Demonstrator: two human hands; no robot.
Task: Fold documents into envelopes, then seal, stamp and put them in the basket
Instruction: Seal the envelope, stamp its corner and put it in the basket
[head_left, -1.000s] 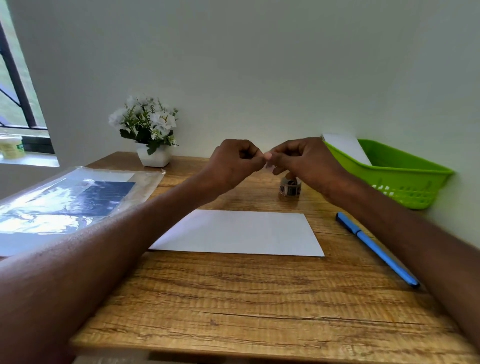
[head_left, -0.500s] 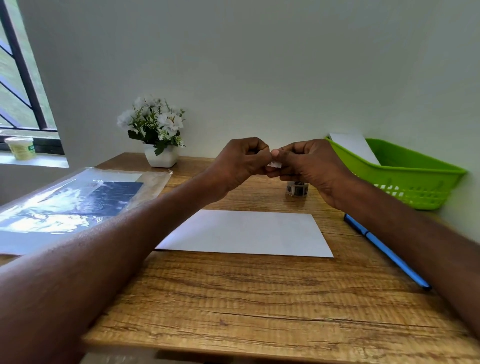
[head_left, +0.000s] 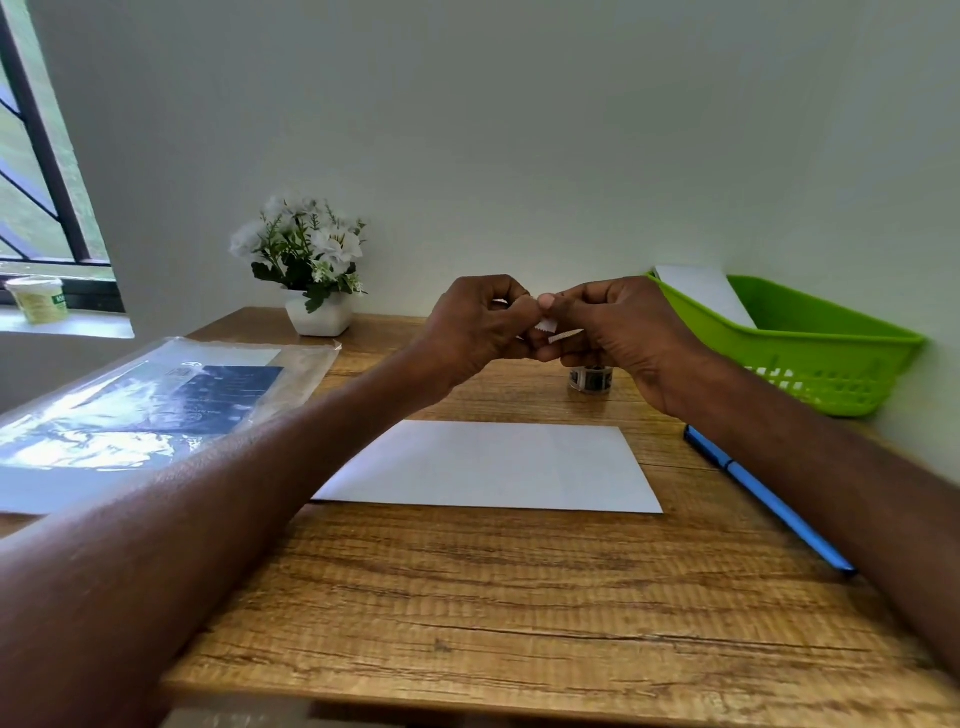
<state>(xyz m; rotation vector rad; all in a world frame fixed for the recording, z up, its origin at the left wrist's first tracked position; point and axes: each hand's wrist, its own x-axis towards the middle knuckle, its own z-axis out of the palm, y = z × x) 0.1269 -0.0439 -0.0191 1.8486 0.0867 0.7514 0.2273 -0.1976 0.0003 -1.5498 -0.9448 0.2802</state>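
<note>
1. The left hand (head_left: 480, 327) and the right hand (head_left: 618, 332) are meeting in the air above the desk (head_left: 493, 597), fingertips almost touching.
2. Both hands are pinching a small white stamp (head_left: 548, 326) with a toothed edge; the fingers of each hand are curling in around it. A thin white strip (head_left: 565, 336) is sticking out just below the stamp, by the right hand's fingers; whether it is backing paper cannot be told.
3. A white envelope (head_left: 488, 465) is lying flat on the desk, below and nearer the person than both hands, with nothing touching it.
4. A small roll of stamps (head_left: 591, 378) is standing on the desk directly beneath the right hand, apart from it.
5. A green basket (head_left: 810, 358) is sitting to the right of the right hand, against the wall, with a white envelope (head_left: 701, 293) leaning inside it.
6. A blue pen (head_left: 763, 493) is lying on the desk under the right forearm.
7. A clear plastic packet (head_left: 156, 405) is lying to the left of the left forearm.
8. A white pot of flowers (head_left: 311, 270) is standing beyond and left of the left hand.
</note>
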